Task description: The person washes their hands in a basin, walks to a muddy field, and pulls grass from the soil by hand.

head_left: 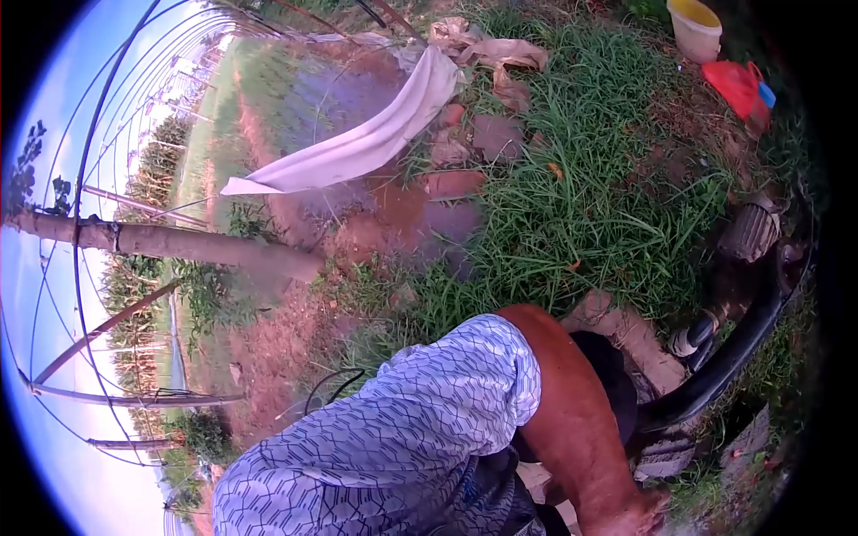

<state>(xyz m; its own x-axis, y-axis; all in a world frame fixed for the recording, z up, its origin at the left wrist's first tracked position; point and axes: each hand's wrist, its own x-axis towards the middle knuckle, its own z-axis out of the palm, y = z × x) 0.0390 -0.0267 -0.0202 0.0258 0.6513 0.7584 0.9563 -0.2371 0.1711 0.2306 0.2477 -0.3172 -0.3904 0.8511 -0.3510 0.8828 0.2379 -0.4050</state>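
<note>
My left arm comes in from the bottom in a white sleeve (pixel 420 393) with a dark geometric pattern. Bent at the elbow, it leads to my left hand (pixel 639 514) at the bottom edge. That hand is partly cut off and its fingers do not show clearly; what it touches is hidden. Just beyond the forearm a thick black pipe (pixel 742 357) curves up toward the right. Close to the hand lie grey blocks (pixel 666 457). My right hand cannot be seen.
The view is tilted sideways. A ribbed grey cylinder (pixel 752 230) and a pipe end (pixel 693 338) lie among grass (pixel 590 205). Farther off are a bucket (pixel 697 34), a red bag (pixel 735 87), a pale cloth (pixel 366 147), a wooden post (pixel 206 246) and thin hoop frames.
</note>
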